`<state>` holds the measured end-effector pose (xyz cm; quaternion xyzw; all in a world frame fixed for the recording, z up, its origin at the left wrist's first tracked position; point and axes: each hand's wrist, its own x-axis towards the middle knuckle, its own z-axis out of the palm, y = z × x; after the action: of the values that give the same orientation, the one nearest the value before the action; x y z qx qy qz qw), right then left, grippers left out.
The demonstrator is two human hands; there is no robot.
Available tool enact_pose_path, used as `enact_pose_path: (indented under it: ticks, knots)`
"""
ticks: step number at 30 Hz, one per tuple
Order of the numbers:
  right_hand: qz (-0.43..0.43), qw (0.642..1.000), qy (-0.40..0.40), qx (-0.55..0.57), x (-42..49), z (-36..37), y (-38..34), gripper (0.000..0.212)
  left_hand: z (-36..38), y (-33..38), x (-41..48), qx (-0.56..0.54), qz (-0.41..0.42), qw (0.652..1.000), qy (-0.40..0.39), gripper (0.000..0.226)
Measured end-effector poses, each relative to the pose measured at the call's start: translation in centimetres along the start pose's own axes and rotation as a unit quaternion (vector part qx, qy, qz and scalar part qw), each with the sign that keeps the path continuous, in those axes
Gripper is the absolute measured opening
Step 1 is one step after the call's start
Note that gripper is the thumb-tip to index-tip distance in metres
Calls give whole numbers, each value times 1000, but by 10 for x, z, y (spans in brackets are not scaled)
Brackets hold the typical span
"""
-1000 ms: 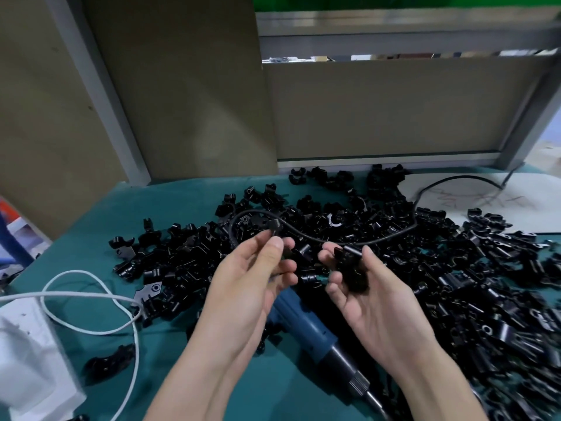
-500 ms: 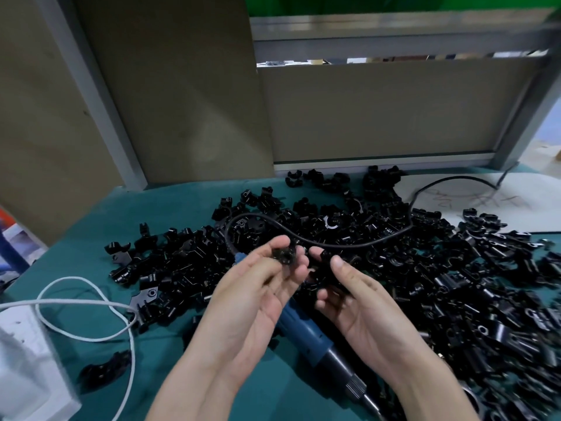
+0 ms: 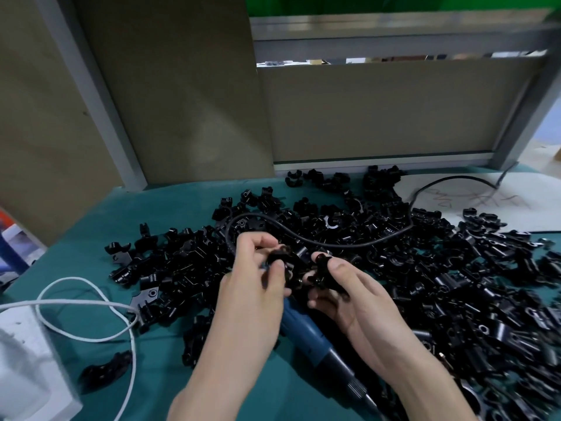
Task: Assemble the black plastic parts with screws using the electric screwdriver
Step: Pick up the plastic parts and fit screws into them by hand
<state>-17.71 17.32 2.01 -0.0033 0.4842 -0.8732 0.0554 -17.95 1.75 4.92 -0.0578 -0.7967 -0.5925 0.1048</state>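
Note:
My left hand (image 3: 255,287) pinches a small black plastic part (image 3: 280,258) between thumb and fingers. My right hand (image 3: 349,293) grips another black plastic part (image 3: 324,276) just to its right; the two parts nearly touch. Both hands hover over a blue electric screwdriver (image 3: 306,332) lying on the green table (image 3: 188,205), tip toward the near right. Its black cord (image 3: 334,244) loops back across a big heap of black plastic parts (image 3: 455,284). No screw is discernible.
A white box (image 3: 27,354) with a white cable (image 3: 91,302) sits at the near left. A lone black part (image 3: 104,370) lies beside it. A white sheet (image 3: 485,202) lies at the far right. Brown panels with a grey frame (image 3: 394,117) close off the back.
Both hands came closer together, bringing the two black parts almost into contact. The view moved nearer and tilted slightly.

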Motion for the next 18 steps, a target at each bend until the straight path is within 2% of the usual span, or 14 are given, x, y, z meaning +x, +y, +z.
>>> enact_pose_path:
  ticks: [3,7,12,18]
  knots:
    - [-34,997,17,-71,1,3,4,18,8,1,-5,47,30,998,6,41]
    - [-70,991,27,-113,2,2,7,24,19,5,-13,92,50,994,-11,23]
    - [-101,990,37,-93,3,-3,5,35,17,9,-13,67,81,994,-42,30]
    - [-99,992,30,-70,5,-5,5,39,20,-4,-9,-27,21,998,-49,26]
